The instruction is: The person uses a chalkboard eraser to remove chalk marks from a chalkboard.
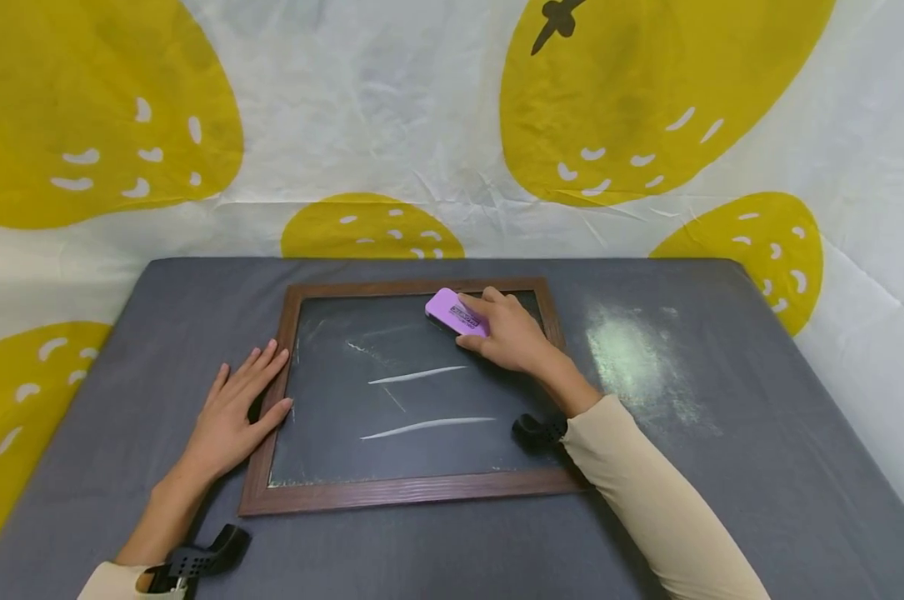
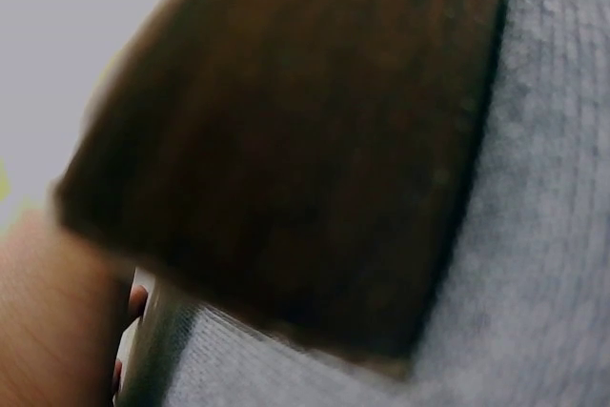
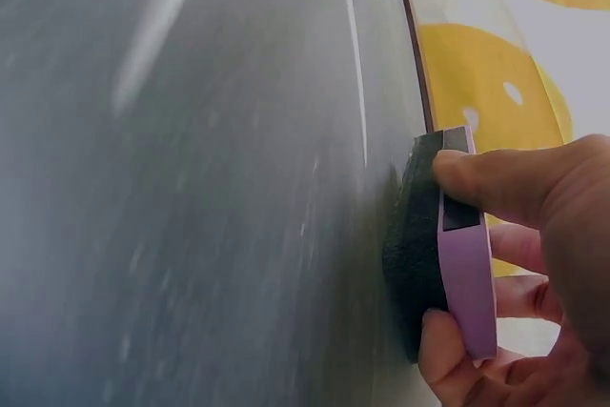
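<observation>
Grey cloth-covered table (image 1: 721,500), dusty chalk smear (image 1: 639,358) on it at 3 o'clock of the board. Wooden-framed rectangular black chalkboard (image 1: 422,392) lies flat mid-table, two white chalk strokes (image 1: 422,400) across its centre, fainter marks at 11 o'clock. Your left hand (image 1: 230,417) lies flat with straight fingers on the table, fingertips touching the frame's 9 o'clock edge, gripping nothing. Your right hand (image 1: 511,337) grips the purple rectangular felt-backed eraser (image 1: 455,312), thumb and fingers curled round its sides, dark felt pressed on the slate at 12 o'clock near the top frame. Risks, as I judge them: the board could slide on the cloth since the left hand only rests against the frame; your cream sleeve (image 1: 646,483) could smear chalk; strokes lower down could get missed from this high start.
</observation>
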A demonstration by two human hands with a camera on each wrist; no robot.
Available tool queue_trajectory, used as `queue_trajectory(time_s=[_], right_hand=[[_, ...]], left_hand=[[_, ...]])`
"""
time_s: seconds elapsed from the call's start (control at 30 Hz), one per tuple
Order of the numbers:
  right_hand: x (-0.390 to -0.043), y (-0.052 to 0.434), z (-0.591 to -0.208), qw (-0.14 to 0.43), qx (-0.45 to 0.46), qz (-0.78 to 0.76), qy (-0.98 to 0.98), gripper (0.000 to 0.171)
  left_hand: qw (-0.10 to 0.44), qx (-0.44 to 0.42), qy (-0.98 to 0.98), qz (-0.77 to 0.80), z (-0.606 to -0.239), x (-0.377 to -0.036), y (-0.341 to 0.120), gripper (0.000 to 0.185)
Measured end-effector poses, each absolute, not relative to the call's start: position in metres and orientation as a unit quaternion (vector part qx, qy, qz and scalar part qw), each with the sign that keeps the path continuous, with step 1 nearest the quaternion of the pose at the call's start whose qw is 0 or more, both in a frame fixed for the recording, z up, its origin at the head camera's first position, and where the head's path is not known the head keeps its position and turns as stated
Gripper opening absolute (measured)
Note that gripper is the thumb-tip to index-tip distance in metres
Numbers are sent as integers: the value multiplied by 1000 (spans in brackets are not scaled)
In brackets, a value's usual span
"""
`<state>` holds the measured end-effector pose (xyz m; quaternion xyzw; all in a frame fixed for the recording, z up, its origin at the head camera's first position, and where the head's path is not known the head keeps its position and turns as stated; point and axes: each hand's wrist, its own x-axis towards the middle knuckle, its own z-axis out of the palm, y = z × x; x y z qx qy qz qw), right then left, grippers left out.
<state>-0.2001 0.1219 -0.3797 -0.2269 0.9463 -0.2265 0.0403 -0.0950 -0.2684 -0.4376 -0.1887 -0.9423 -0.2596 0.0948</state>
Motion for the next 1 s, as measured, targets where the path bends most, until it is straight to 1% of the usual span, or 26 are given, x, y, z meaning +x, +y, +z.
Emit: queue_trajectory(time_s=[0.53,0.8,1.0], right_hand=[[-202,70,-379,61,-252,-203,944,65],[-197,43,-378,65,-263,-191,943,65],[-192,21,-377,78,-277,-183,940,66]], left_hand=[[98,-185,-944,-254,-437,-95,-269,67],[98,-184,-945,-251,-435,-95,-267,67],[97,-182,-945,-254,-435,-95,-267,67]])
